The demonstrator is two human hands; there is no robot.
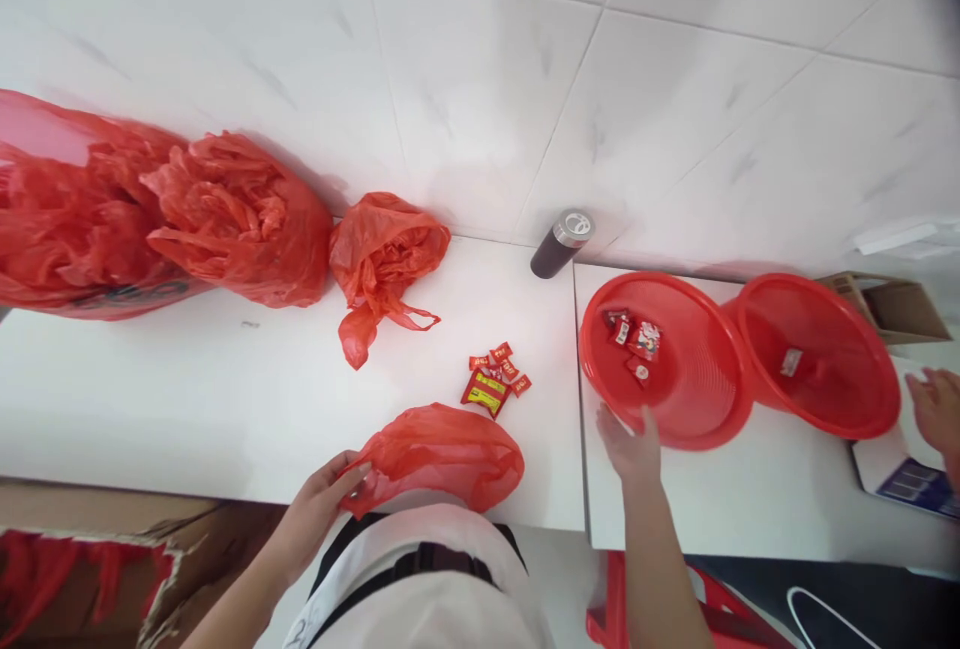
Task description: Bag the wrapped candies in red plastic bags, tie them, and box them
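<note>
My left hand [325, 495] pinches the edge of a red plastic bag [442, 449], which spreads along the table's front edge before me. Just beyond the bag lies a small pile of red-wrapped packets [514, 369] with a larger red and yellow packet [484, 392]. At the near rim of a red plastic basket [694, 359], my right hand [631, 441] has its fingers apart, and I see nothing in it. Whether it touches the basket I cannot tell. Several small packets [646, 340] lie inside that basket.
Bulging red bags [255, 219] and a smaller one [390, 249] line the wall. A dark tumbler [561, 244] stands behind. A second red basket [832, 359] holds one small packet. Another person's hand [937, 411] is far right, near a box [919, 479]. A cardboard carton [202, 549] sits below left.
</note>
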